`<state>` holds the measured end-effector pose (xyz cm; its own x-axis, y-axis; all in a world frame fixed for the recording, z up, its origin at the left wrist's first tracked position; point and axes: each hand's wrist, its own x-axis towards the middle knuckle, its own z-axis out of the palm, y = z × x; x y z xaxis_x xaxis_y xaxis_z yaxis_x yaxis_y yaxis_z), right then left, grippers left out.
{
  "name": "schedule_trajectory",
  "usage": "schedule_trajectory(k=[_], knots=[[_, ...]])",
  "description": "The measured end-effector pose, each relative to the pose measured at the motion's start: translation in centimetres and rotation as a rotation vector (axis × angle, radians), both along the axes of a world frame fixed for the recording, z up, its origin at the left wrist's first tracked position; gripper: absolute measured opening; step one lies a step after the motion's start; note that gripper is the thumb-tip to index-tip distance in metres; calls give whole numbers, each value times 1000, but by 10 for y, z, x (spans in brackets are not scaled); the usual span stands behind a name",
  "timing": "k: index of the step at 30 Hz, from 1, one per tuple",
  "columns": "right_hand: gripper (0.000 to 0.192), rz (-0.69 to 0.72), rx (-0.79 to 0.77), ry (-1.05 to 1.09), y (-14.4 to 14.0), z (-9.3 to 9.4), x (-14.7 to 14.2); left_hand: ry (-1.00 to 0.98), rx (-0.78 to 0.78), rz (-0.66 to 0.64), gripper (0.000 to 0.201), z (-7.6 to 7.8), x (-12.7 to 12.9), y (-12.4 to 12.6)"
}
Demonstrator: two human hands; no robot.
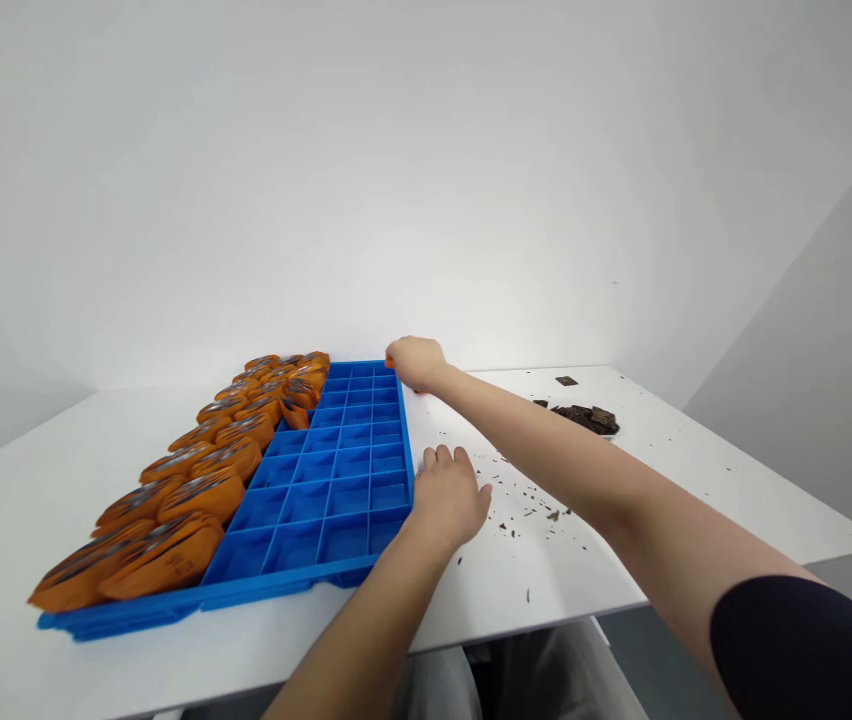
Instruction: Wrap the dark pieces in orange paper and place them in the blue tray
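Observation:
A blue compartment tray point(402, 420) lies on the white table, its left columns filled with orange pouches point(205, 495) whose tops look dark and grey. Its right columns show bare square cells. My right hand point(416, 362) reaches to the tray's far right corner, fingers closed; a sliver of orange, matching the pouches, shows at the fingertips, the rest hidden by the hand. Closer to me, my left hand point(450, 500) is at the tray's right edge, palm down with its fingers stretched out and nothing seen in it. Whether it touches the rim I cannot tell.
To the right, a small heap of dark brown bark-like pieces point(587, 418) lies on the table point(733, 500). One flat brown piece point(566, 380) sits behind it. Crumbs point(535, 505) are scattered beside my left hand. A white wall point(426, 180) stands behind the table.

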<state>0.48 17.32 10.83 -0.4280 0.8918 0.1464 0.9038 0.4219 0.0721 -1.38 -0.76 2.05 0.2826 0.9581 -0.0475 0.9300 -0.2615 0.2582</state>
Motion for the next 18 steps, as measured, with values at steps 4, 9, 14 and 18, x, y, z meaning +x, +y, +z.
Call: schedule_trajectory(k=[4, 9, 14, 18], knots=[[33, -71, -78, -65, 26, -14, 50, 6, -1, 11, 53, -1, 1, 1], [72, 1, -140, -54, 47, -49, 84, 6, 16, 0, 49, -4, 0, 2], [55, 53, -163, -44, 62, -72, 86, -28, 27, 0, 46, -7, 0, 2], [34, 55, -167, -42, 71, -74, 85, -26, 27, -2, 46, -7, 0, 2]])
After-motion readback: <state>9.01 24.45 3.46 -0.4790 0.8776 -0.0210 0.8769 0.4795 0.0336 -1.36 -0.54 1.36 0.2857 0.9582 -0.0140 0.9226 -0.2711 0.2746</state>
